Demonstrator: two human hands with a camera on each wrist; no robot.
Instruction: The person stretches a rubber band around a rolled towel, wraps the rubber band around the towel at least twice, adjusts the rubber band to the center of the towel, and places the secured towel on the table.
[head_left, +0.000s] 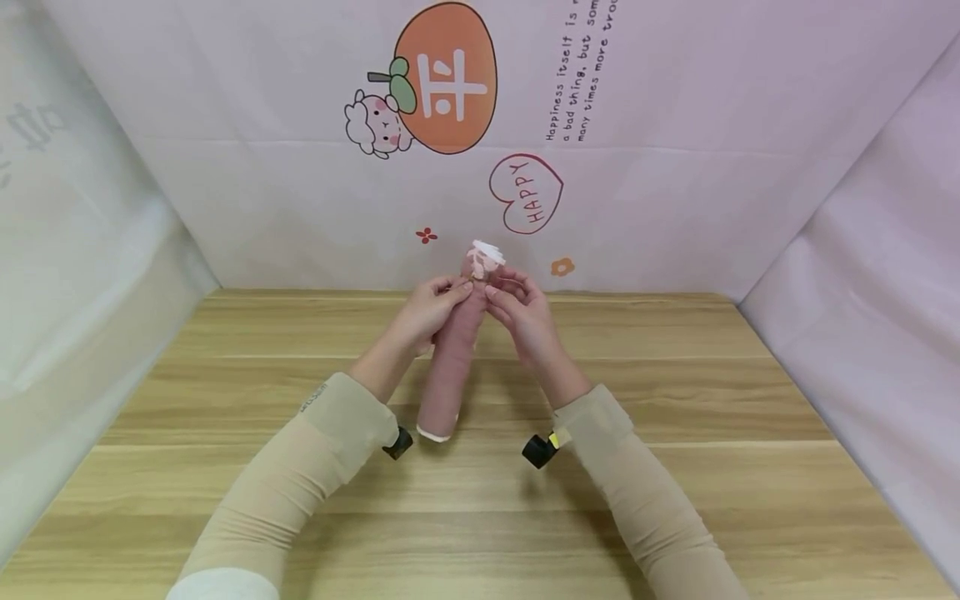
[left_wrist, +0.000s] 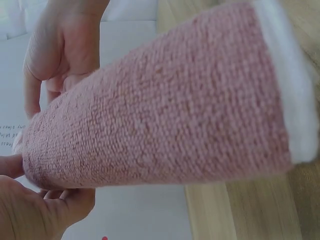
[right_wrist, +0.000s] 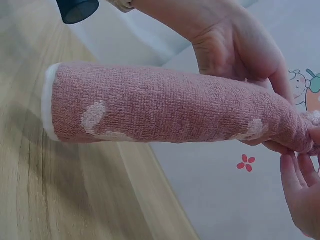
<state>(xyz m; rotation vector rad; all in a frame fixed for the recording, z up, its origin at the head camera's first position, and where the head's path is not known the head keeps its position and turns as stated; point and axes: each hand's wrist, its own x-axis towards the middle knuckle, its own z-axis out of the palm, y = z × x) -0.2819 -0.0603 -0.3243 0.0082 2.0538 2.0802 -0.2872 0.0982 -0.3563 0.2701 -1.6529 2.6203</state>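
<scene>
A pink terry towel (head_left: 452,367), rolled into a long tube, slants upward over the table in the head view. White trim edges its lower end (right_wrist: 48,102), and pale patterned patches (right_wrist: 94,116) show on its side in the right wrist view. Its far end narrows to a neck, above which a bunched pink-and-white tuft (head_left: 483,260) sticks out. My left hand (head_left: 433,315) grips the roll just below the neck, thumb on top. From the other side, my right hand (head_left: 525,315) pinches the neck between thumb and fingers. The two thumbs are close together.
A wood-grain table (head_left: 480,533) lies under the hands. Behind it rises a white printed cloth (head_left: 300,208) with a heart and cartoon figures; plain white cloth (head_left: 862,300) hangs at the sides. Black wrist cameras (head_left: 538,451) hang below the sleeves.
</scene>
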